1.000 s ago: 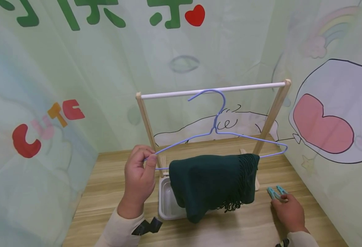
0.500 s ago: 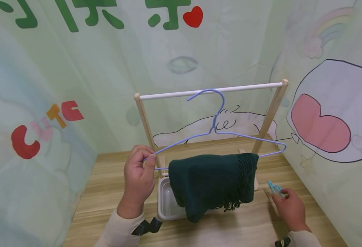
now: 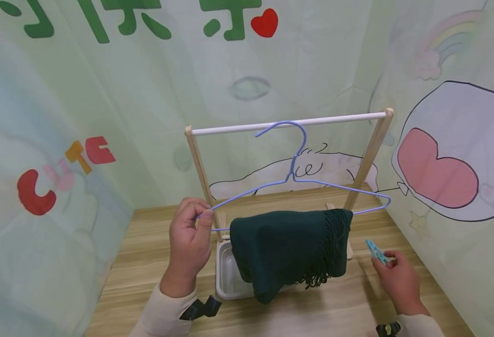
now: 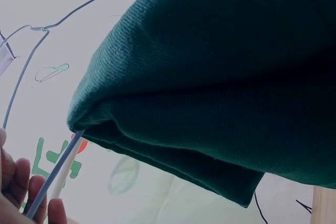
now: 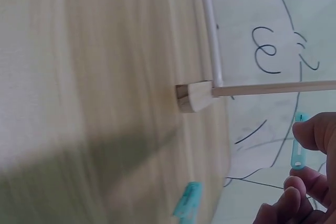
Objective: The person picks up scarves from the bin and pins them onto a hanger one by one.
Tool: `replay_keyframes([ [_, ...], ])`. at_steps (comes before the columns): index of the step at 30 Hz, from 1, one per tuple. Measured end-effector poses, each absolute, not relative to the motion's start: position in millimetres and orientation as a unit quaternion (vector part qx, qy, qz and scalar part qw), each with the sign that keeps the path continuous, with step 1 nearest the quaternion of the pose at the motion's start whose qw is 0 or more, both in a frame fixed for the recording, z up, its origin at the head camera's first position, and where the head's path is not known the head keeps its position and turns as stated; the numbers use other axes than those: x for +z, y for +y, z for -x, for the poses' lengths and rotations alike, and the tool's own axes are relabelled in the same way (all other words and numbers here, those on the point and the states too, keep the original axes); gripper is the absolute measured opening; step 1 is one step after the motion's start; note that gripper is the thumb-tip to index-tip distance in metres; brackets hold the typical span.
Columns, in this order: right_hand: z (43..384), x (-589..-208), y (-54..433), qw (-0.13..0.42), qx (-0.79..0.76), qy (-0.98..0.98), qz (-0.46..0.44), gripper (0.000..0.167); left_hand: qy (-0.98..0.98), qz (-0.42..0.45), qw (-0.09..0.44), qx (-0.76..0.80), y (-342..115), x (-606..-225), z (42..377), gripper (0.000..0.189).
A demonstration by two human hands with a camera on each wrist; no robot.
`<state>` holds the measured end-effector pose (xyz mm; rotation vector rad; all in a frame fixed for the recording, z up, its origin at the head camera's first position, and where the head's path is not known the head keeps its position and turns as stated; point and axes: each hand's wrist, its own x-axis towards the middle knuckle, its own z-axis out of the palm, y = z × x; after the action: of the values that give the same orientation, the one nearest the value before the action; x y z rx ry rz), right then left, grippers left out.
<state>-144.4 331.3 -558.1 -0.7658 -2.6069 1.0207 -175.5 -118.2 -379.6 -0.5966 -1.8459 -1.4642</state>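
Observation:
My left hand pinches the left end of a blue wire hanger, which is upright with its hook on top. Over the hanger's bottom bar drapes a folded dark green scarf, its fringe at the right; the left wrist view shows the scarf close up, beside the hand. My right hand, off to the right above the table, pinches a light blue clothespin between thumb and fingers. A second clothespin shows low in the right wrist view, apart from the hand.
Behind the hanger stands a wooden rack with a white crossbar. A grey metal tray sits under the scarf, partly hidden by it. Printed curtains enclose the wooden table on the left, right and back.
My right hand has lifted a clothespin slightly from the table and turned it. My left hand, the hanger and the scarf hold nearly still.

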Motion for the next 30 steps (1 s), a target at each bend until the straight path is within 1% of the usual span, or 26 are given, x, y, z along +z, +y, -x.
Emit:
replay_keyframes([
  [7,141.7,-541.6,330.4,0.143,0.363,-0.886,0.252,0.042,-0.710,0.231,0.345,-0.569,-117.9,-378.7,175.9,0.018],
  [14,142.3,-527.1,330.1,0.132,0.373,-0.878,0.271,0.047,-0.711,0.232,0.339,-0.571,-117.1,-377.9,176.0,0.018],
  [26,135.8,-497.2,327.9,0.188,0.376,-0.874,0.243,0.041,-0.711,0.234,0.338,-0.570,-117.7,-379.1,176.7,0.018],
  [30,135.0,-488.2,327.5,0.190,0.371,-0.876,0.244,0.041,-0.713,0.234,0.335,-0.570,-117.9,-380.3,176.7,0.018],
])
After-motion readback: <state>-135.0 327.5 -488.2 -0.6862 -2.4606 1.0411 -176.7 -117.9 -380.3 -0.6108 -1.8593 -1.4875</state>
